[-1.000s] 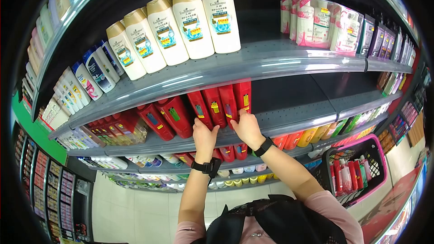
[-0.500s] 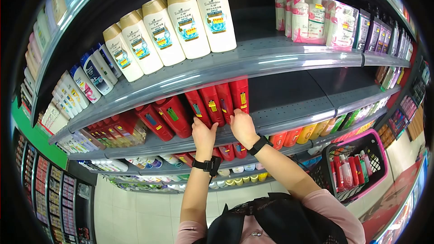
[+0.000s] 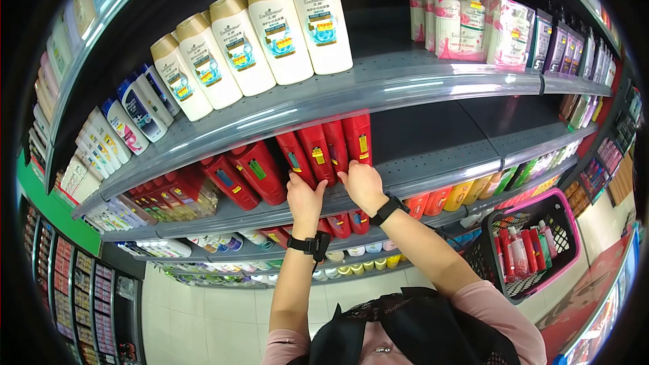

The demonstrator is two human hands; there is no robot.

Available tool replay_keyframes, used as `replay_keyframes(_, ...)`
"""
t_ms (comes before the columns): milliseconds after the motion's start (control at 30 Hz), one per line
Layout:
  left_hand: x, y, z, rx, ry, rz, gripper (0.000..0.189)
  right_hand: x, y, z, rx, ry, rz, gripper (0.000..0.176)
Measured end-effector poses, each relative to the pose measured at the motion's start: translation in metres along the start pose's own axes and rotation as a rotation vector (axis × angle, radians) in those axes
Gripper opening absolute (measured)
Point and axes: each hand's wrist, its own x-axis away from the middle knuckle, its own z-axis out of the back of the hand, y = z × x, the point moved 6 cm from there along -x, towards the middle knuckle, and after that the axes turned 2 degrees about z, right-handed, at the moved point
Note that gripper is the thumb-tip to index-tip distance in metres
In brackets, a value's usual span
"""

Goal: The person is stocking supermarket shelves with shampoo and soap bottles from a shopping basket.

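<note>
On the middle shelf, several red bottles stand side by side with yellow price stickers. My left hand (image 3: 305, 197) is at the foot of a red bottle (image 3: 296, 159), its fingers on the left side and its thumb stretched towards the neighbouring red bottle (image 3: 316, 152). At the right end of the row, my right hand (image 3: 363, 188) grips the base of the last red bottle (image 3: 358, 138), thumb on the left. Its fingertips are partly hidden. Each wrist wears a black band. Two wider red bottles (image 3: 259, 172) lean to the left of my hands.
White gold-capped bottles (image 3: 280, 40) stand on the shelf above, with pink gift packs (image 3: 466, 27) farther right. The clear shelf edge (image 3: 419, 94) juts out over the red bottles. A black basket with a pink rim (image 3: 574, 230), holding several bottles, is at the lower right.
My right hand has shifted slightly down and right at the base of the end bottle. My left hand and the red bottles look almost unmoved.
</note>
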Motion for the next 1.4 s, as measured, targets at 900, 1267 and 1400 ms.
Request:
replay_keyframes(900,0.003,0.002,-0.005,-0.075,0.006,-0.039,0.095,-0.009,-0.005,0.0,0.223,-0.203,-0.046,0.018)
replay_keyframes(1267,0.005,0.004,-0.006,-0.076,0.014,-0.029,0.094,-0.009,-0.008,-0.001,0.195,-0.253,-0.057,0.02)
replay_keyframes(1400,0.006,0.002,-0.008,-0.046,0.069,-0.045,0.09,-0.011,-0.006,-0.003,0.179,-0.217,-0.056,0.02)
